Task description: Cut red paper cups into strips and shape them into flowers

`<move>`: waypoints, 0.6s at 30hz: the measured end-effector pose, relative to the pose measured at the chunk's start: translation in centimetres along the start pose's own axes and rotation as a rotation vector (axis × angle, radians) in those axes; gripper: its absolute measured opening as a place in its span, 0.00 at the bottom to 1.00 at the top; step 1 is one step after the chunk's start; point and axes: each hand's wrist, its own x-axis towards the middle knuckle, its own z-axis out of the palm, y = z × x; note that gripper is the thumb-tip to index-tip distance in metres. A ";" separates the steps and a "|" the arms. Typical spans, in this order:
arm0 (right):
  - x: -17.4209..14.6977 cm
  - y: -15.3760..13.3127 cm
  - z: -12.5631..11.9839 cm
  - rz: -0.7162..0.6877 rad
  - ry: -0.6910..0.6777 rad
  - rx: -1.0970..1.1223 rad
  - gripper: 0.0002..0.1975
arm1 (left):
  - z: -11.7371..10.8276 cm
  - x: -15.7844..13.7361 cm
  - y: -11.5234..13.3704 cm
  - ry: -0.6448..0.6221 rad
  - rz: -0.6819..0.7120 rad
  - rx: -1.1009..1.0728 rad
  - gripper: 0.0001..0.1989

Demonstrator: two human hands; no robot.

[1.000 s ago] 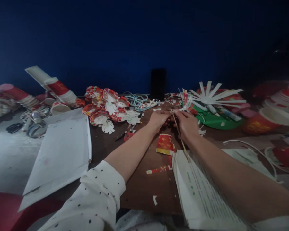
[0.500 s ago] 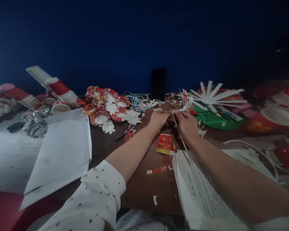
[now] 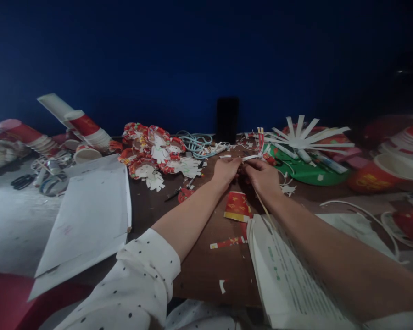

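My left hand [image 3: 227,169] is closed, its fingertips meeting those of my right hand over the table. My right hand [image 3: 264,178] pinches a narrow white paper strip [image 3: 251,157] that runs across the top of its fingers towards the left fingertips. What lies beneath the fingers of both hands is hidden. A thin yellowish strip [image 3: 265,211] slants down from under my right hand onto a printed paper booklet [image 3: 278,261]. Nearer me lie a flattened red and gold cup piece [image 3: 237,206] and a red strip [image 3: 227,243].
Several red-and-white paper crafts [image 3: 154,153] are heaped left of the hands. A cup cut into spread white strips [image 3: 299,137] stands by a green sheet [image 3: 301,172]. White board [image 3: 89,215], stacked cups [image 3: 87,126] and scissors [image 3: 22,181] lie left. A large red cup [image 3: 382,174] is right.
My right hand has shifted slightly left, closer to my left hand. The white strip shows more clearly above its fingers, and the thin yellowish strip is now partly covered.
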 end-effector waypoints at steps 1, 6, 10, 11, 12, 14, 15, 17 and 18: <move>-0.1 -0.1 0.0 -0.005 0.001 -0.020 0.10 | 0.0 0.0 0.0 0.003 0.002 0.013 0.12; -0.2 0.1 -0.1 -0.037 0.003 -0.077 0.14 | -0.2 0.1 0.0 0.001 0.021 0.100 0.11; 0.0 0.6 -0.2 -0.077 -0.019 -0.125 0.17 | -0.3 0.3 -0.1 0.004 0.050 0.173 0.12; 0.0 0.7 -0.2 -0.093 -0.026 -0.146 0.17 | -0.4 0.4 -0.1 0.005 0.055 0.183 0.12; 0.1 0.8 -0.2 -0.111 -0.034 -0.167 0.17 | -0.4 0.4 -0.2 0.007 0.057 0.191 0.12; 0.2 1.0 -0.1 -0.153 -0.046 -0.193 0.18 | -0.5 0.4 -0.2 0.020 0.061 0.210 0.13; 0.2 1.1 -0.1 -0.171 -0.053 -0.199 0.18 | -0.5 0.4 -0.2 0.031 0.066 0.226 0.14; 0.3 1.2 0.0 -0.192 -0.056 -0.204 0.19 | -0.6 0.4 -0.2 0.056 0.083 0.259 0.14; 0.3 1.2 0.0 -0.195 -0.050 -0.203 0.18 | -0.6 0.5 -0.3 0.060 0.089 0.267 0.15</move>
